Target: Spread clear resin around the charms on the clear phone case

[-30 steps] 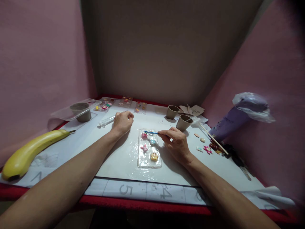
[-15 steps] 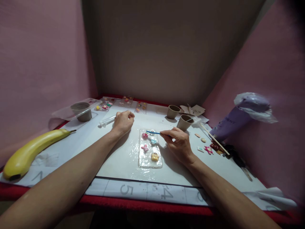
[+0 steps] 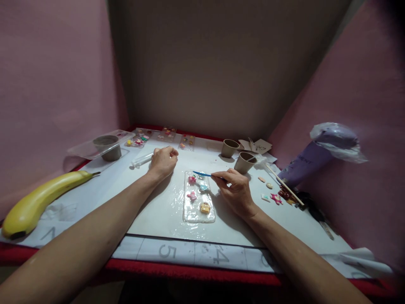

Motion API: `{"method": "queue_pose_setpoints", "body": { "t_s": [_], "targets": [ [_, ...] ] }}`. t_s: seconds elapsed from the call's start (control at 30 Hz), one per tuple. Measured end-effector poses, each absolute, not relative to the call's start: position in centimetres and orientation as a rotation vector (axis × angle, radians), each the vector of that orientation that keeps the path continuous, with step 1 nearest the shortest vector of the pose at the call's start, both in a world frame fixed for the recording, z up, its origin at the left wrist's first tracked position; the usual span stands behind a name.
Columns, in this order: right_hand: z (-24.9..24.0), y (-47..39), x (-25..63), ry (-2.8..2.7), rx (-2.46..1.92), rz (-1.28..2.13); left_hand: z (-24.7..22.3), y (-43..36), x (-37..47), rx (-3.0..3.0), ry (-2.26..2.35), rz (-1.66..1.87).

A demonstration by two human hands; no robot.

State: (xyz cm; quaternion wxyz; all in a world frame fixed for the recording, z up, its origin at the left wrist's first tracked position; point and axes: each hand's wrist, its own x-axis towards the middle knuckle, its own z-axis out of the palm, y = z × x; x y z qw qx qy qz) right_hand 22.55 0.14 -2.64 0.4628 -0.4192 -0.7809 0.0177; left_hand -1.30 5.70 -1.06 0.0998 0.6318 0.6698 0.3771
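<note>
Blue tool (image 3: 202,174) sits in right hand (image 3: 236,191); paper strip (image 3: 145,250) reads "5", "4".

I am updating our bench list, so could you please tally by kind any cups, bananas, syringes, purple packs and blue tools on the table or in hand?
Cups: 3
Banana: 1
Syringe: 1
Purple pack: 1
Blue tool, in the right hand: 1
Total: 7
</note>
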Motion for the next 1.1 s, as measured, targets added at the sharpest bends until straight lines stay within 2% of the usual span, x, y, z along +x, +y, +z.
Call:
{"method": "queue_pose_setpoints", "body": {
  "t_s": [1.1],
  "targets": [
    [-3.14,0.41,22.24,-1.952,-1.046,0.037,-1.05,5.76,-1.22,1.906,1.987,1.113]
  ]
}}
